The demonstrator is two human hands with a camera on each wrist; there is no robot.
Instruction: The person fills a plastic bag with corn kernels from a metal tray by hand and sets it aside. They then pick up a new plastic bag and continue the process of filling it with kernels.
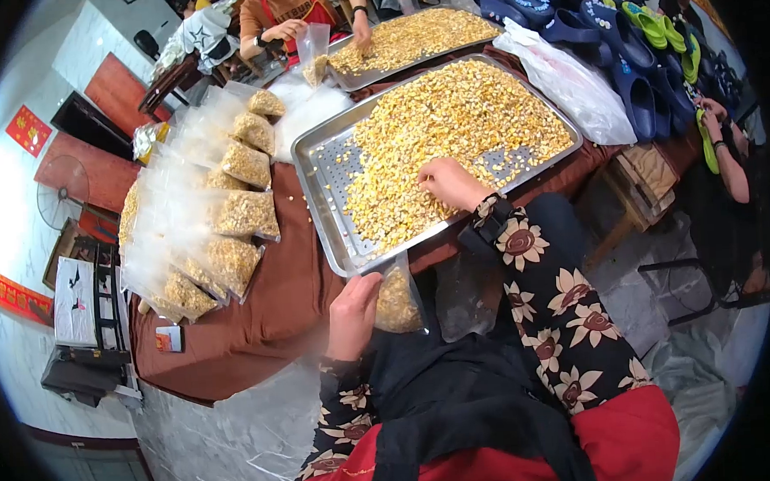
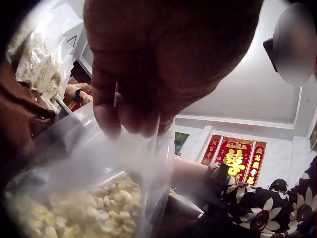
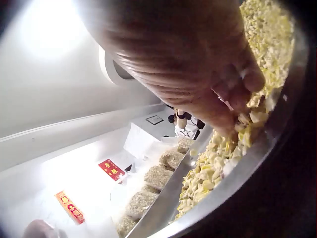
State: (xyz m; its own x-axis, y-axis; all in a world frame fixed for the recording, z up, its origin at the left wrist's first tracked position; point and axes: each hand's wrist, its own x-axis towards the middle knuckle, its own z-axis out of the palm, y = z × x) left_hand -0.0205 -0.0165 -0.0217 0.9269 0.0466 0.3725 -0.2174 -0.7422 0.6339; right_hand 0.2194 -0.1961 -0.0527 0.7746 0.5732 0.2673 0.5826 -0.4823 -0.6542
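My left hand point(image 1: 354, 315) pinches the top of a clear plastic bag point(image 1: 398, 302) just off the front edge of a metal tray point(image 1: 327, 246). Yellow and white flakes point(image 2: 101, 208) fill the lower part of that bag in the left wrist view. Over the tray, my right hand point(image 1: 454, 186) reaches into a broad heap of the same flakes point(image 1: 448, 109). Its fingertips point(image 3: 225, 126) are curled down into the pieces in the right wrist view, with flakes gathered between thumb and fingers.
Several filled bags point(image 1: 245, 214) lie in rows on the brown tablecloth point(image 1: 297, 283) at left. A second tray point(image 1: 419, 39) stands behind, where another person point(image 1: 298, 21) holds a bag. White plastic point(image 1: 571, 82) and several dark blue clogs point(image 1: 621, 37) are at right.
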